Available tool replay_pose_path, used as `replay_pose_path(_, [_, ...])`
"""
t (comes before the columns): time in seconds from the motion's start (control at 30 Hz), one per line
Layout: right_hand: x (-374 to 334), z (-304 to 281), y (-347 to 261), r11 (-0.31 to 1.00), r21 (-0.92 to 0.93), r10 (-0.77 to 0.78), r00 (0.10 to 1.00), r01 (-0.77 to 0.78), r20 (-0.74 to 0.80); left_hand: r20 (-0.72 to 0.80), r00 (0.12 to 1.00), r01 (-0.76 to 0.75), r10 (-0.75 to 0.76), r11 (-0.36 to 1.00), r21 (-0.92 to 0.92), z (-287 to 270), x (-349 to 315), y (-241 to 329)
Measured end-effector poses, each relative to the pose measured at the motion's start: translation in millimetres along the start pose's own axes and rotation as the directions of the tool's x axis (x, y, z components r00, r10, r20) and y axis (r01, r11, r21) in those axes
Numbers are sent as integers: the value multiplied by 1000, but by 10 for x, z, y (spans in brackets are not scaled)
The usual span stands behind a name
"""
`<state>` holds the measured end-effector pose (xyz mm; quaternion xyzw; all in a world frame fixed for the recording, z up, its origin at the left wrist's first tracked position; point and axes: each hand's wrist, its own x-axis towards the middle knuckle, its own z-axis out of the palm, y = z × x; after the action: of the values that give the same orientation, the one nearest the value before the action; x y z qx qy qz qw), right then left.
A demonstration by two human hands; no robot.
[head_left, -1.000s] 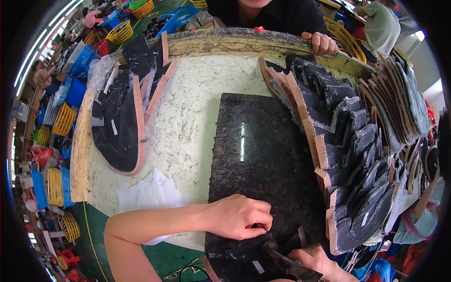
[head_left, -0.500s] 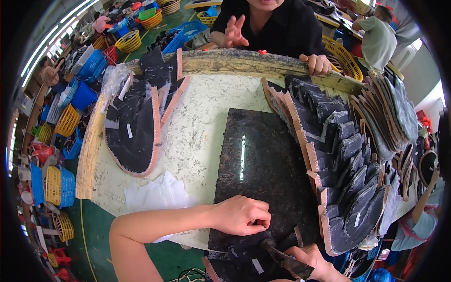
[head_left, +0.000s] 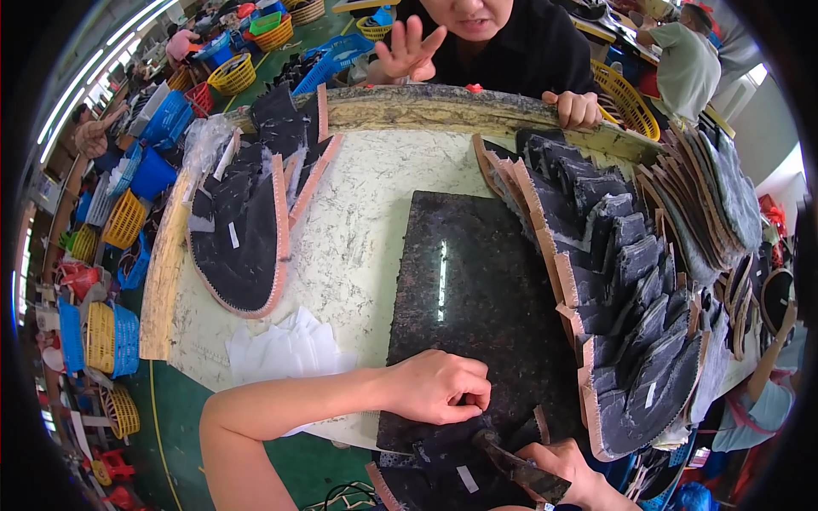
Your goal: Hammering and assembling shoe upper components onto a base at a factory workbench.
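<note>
My left hand [head_left: 439,387] is closed in a pinch over the near part of a dark stone-like slab [head_left: 469,289]. Whatever its fingertips hold is hidden. Just below lies a black shoe upper piece [head_left: 434,481] with a pale pinkish toothed edge and a small white label. My right hand [head_left: 562,470] is closed around a dark, worn, flat tool [head_left: 520,470] slanting across that piece; its exact kind is unclear. Right of the slab, an overlapping row of similar black upper pieces [head_left: 643,383] runs away from me.
More black uppers [head_left: 243,226] lie at the table's left. White cloth-like pieces [head_left: 285,349] are by my left forearm. Grey fuzzy-lined pieces [head_left: 703,200] stack at far right. A co-worker's hand [head_left: 573,109] rests on the wooden rim [head_left: 392,111]; the other hand [head_left: 411,53] is raised.
The co-worker's raised hand has moved up and left, its fingers spreading, and the person leans closer. My own hands have hardly moved.
</note>
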<state>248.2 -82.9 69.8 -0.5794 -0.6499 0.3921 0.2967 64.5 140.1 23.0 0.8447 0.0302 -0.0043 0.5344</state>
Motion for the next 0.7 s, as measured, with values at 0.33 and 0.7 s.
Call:
replay_pose_path(0.33, [-94,-1,44,999,-33,22,996,-19,92,-3,999,38,-38,999,-21,46,2,39])
replay_pose_path(0.7, [-27,44,-12,991,-129,49,997,-41,66,-30,1000,-3,4,999,36,-8,-64,-18])
